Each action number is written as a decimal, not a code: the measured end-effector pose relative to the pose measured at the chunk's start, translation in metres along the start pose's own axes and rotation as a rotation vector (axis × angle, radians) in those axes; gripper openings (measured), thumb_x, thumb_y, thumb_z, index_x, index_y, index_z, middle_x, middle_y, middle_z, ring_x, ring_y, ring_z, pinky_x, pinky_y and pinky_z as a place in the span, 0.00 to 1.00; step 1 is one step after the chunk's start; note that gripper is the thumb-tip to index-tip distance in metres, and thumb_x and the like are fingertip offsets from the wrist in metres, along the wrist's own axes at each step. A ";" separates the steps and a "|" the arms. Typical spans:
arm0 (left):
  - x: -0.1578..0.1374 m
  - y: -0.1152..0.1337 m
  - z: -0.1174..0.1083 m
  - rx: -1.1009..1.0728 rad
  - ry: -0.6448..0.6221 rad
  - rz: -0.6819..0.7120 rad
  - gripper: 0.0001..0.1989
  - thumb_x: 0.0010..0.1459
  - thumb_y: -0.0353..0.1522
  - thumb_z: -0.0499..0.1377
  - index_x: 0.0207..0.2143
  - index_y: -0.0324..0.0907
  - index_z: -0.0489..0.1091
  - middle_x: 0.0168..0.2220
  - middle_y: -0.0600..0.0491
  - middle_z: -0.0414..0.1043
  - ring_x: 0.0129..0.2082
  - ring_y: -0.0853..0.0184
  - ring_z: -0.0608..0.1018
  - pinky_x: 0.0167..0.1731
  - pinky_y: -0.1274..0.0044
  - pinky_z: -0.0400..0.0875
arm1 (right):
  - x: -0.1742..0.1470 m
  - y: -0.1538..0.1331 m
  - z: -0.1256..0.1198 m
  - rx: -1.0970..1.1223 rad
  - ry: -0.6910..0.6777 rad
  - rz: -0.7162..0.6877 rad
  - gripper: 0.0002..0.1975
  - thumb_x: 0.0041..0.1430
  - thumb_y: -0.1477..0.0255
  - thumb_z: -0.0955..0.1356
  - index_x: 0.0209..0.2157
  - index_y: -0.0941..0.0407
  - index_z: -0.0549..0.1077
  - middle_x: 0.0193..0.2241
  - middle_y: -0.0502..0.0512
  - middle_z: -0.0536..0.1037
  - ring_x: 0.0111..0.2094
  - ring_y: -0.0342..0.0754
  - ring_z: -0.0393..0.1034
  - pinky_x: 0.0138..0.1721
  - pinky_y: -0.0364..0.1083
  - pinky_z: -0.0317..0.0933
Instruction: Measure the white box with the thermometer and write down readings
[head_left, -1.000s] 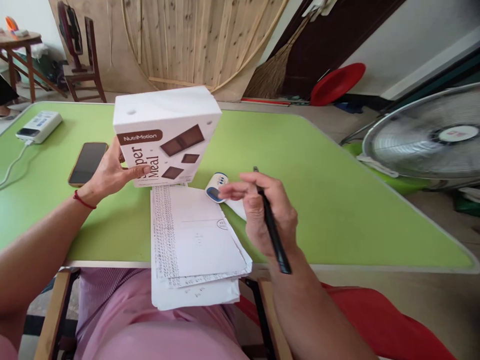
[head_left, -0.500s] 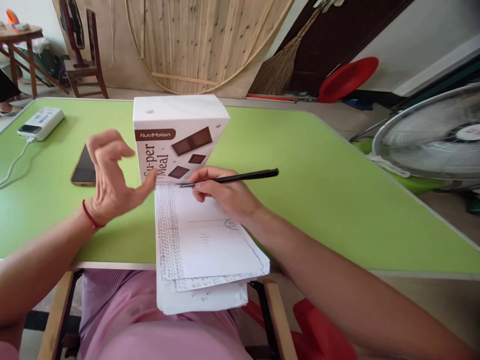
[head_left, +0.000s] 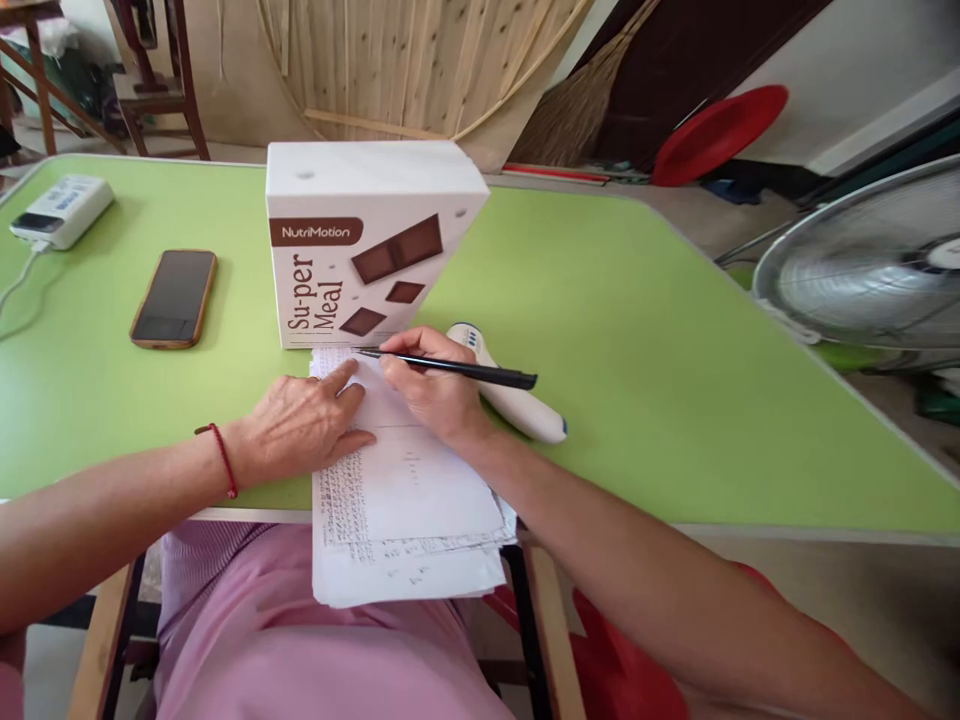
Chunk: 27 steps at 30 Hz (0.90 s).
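My right hand [head_left: 442, 400] grips a black pen [head_left: 491, 374], its tip near the top of the paper stack. My left hand [head_left: 300, 425] rests on the left side of the sheets, fingers stretched out and apart, holding nothing. The paper stack [head_left: 435, 500] carries dense rows of small handwriting on its left and a mostly blank area on its right; its lower end hangs over the table's front edge. Right behind it stands a white box [head_left: 382, 180] labelled NutriMotion Su-per Meal. Partly hidden behind my right hand lies a white handheld device [head_left: 525, 408] with blue trim.
On the green table [head_left: 637, 400], a phone [head_left: 174, 298] lies to the left, and a white power bank [head_left: 64, 210] with a cable sits at the far left. A fan [head_left: 870, 265] stands beyond the right edge. A wooden chair [head_left: 154, 95] is behind the table.
My left hand has come down from the air beside the box onto the paper, uncovering the phone. The white device now shows beside my right hand. The pen stays in my right hand.
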<state>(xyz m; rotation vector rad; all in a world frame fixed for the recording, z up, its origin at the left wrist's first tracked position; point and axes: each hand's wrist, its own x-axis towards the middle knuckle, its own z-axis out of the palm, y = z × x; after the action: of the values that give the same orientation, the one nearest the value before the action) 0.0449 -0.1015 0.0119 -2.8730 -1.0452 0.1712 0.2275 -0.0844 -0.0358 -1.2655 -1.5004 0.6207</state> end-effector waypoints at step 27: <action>0.003 0.001 -0.002 -0.020 -0.061 -0.002 0.23 0.70 0.46 0.52 0.51 0.35 0.70 0.64 0.40 0.66 0.32 0.57 0.82 0.18 0.69 0.64 | 0.002 -0.005 -0.001 -0.143 -0.047 -0.043 0.05 0.54 0.70 0.68 0.25 0.50 0.70 0.22 0.48 0.78 0.24 0.46 0.68 0.32 0.48 0.64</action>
<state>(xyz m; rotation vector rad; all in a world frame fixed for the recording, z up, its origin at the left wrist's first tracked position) 0.0479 -0.1011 0.0133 -2.9018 -1.0658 0.2508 0.2264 -0.0843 -0.0307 -1.3308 -1.6312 0.5258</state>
